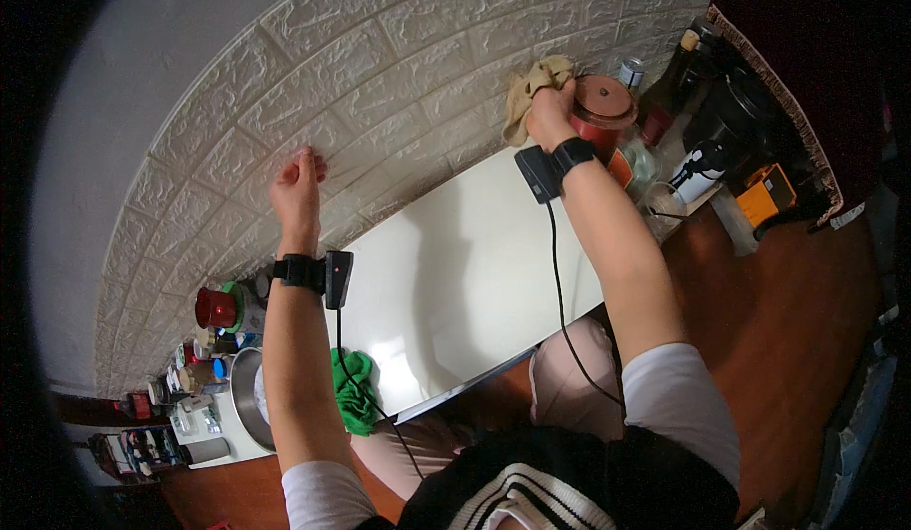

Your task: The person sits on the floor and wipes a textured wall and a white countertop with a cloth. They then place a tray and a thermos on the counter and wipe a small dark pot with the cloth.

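My right hand (552,113) presses a beige cloth (530,96) against the white brick-pattern wall (441,67), close beside a red lidded pot (603,106). Part of the cloth is hidden by the hand. My left hand (299,188) is raised in front of the same wall, further left, holding nothing; its fingers are partly curled. Below the hands lies a white tabletop (441,267), with a crumpled green cloth (354,391) at its near left corner. Each wrist wears a black strap with a cabled device.
Bottles, a glass jar (665,199), a black-and-white container (699,170) and an orange box (765,195) crowd the right end. To the left stand a metal basin (245,395), a red container (215,307) and several jars. Cables hang from both wrists.
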The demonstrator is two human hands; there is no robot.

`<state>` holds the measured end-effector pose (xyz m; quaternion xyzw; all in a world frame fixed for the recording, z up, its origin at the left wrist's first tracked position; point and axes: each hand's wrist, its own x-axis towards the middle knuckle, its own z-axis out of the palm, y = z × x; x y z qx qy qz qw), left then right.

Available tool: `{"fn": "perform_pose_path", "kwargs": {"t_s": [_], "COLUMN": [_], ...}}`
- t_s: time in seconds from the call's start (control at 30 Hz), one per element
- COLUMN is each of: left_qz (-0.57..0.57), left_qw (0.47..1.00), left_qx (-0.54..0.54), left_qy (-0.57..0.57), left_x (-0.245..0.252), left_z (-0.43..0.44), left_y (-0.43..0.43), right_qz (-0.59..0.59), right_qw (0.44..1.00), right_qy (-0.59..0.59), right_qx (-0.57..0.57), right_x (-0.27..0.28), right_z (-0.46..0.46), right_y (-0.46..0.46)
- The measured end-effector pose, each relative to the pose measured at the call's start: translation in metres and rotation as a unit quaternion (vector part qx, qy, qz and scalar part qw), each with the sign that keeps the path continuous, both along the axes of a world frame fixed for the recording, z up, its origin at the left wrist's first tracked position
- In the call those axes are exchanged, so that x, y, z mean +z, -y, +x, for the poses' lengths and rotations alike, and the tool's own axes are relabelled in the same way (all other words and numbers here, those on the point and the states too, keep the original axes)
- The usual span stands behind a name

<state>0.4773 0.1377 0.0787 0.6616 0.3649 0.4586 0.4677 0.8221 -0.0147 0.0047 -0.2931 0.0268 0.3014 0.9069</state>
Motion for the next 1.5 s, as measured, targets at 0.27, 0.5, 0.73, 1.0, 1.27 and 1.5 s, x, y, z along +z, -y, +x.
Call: {"fn": "perform_pose_path", "kwargs": {"t_s": [0.27, 0.5, 0.73, 1.0, 1.27, 1.5], "left_qz": [0.001, -0.023, -0.010, -0.003, 0.000, -0.002], "left_qw": [1.000, 0.999, 0.999, 0.999, 0.999, 0.999], "left_qx": [-0.020, -0.043, -0.041, -0.047, -0.053, -0.047], "left_qy": [0.000, -0.005, -0.003, -0.004, 0.002, -0.006], "left_x": [0.000, 0.002, 0.007, 0.005, -0.001, -0.001], "left_z": [-0.001, -0.004, -0.003, -0.004, -0.004, -0.002], "left_y": [-0.004, -0.007, 0.000, -0.004, -0.008, -0.008], "right_qz": [-0.477, -0.312, -0.329, -0.386, -0.325, -0.293], "right_qw": [0.820, 0.893, 0.882, 0.837, 0.811, 0.790], "right_qy": [0.311, 0.325, 0.294, 0.327, 0.458, 0.529], "right_qx": [-0.065, 0.016, -0.164, -0.208, -0.161, -0.098], "right_x": [0.005, -0.014, 0.056, 0.053, 0.019, 0.020], "right_z": [-0.046, -0.090, -0.029, -0.024, -0.112, -0.204], "right_y": [-0.030, -0.027, -0.010, -0.023, -0.050, -0.060]}}
